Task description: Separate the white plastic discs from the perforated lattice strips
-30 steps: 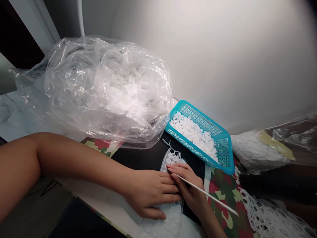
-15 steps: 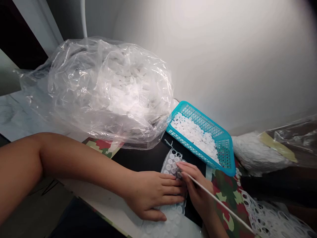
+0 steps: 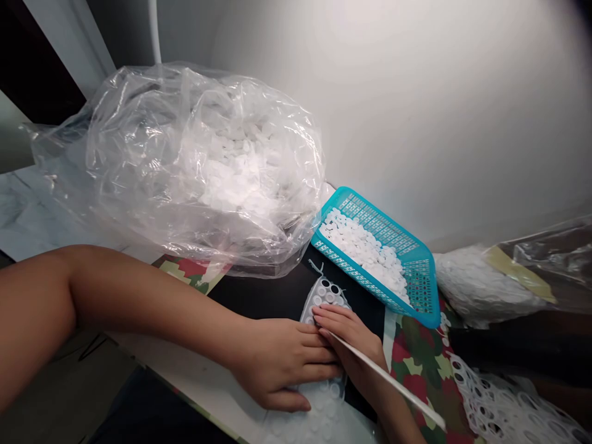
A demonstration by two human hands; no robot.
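Observation:
My left hand lies flat, palm down, over the middle of a translucent strip with rows of round holes, many filled with white discs. Two dark, unfilled holes show near the strip's far end. My right hand is closed around one end of a thin white stick, which slants back toward the lower right. Its fingertips rest on the strip, touching or nearly touching the left fingers. What lies under both hands is hidden. The strip sits partly on a black mat.
A turquoise basket of small white discs stands beyond the right hand. A large clear plastic bag with white pieces sits at the back left. Holed white sheets lie at lower right, near a bag of white material.
My right hand has slid left along the strip, closer to my left hand, and the white stick has shifted with it. My left hand has stayed nearly in place.

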